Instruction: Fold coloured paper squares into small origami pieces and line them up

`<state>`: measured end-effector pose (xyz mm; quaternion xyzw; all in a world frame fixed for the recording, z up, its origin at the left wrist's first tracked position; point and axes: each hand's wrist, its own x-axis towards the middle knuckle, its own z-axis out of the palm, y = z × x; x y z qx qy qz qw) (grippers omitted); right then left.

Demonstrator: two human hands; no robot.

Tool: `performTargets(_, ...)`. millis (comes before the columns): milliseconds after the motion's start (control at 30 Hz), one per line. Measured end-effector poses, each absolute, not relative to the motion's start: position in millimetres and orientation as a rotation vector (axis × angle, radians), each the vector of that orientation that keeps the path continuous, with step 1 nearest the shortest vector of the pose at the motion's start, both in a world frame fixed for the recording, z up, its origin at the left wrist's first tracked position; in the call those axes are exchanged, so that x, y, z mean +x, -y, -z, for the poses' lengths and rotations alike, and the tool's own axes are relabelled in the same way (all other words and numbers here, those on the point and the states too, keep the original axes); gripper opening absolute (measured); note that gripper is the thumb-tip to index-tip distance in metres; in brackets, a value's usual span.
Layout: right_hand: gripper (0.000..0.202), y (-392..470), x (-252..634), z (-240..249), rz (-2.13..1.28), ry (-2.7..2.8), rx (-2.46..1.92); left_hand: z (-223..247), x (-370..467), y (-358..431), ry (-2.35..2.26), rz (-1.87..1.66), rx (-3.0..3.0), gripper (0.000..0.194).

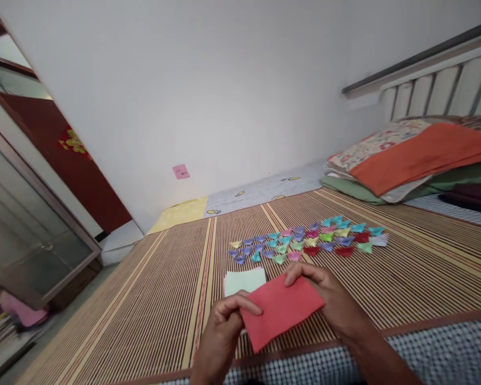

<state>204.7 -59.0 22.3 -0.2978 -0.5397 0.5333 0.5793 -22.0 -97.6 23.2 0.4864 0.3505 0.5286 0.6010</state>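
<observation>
A flat sheet of red paper (286, 313) is held between my two hands above the near edge of the striped mat. My left hand (226, 321) pinches its left side, with the thumb or a finger lying across the top face. At the upper edge my right hand (318, 283) grips the sheet, its other fingers hidden behind. Just behind the red sheet lies a stack of pale green paper (244, 280), partly covered by it. Further back, several small folded paper boats (310, 250) in many colours stand in uneven rows.
The striped mat (176, 278) covers a bed. Folded bedding (420, 155) is piled at the back right beside a radiator (444, 88). A pink note (180, 171) is stuck on the wall. A glass-panelled cabinet door (36, 235) stands at the left.
</observation>
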Motion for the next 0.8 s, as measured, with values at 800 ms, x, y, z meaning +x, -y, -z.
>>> performTargets(800,0.041,-3.5,204.9,-19.2,-1.382,1.307,-0.516,-20.9,28.7,8.7,-0.898,-1.452,0.968,0.032)
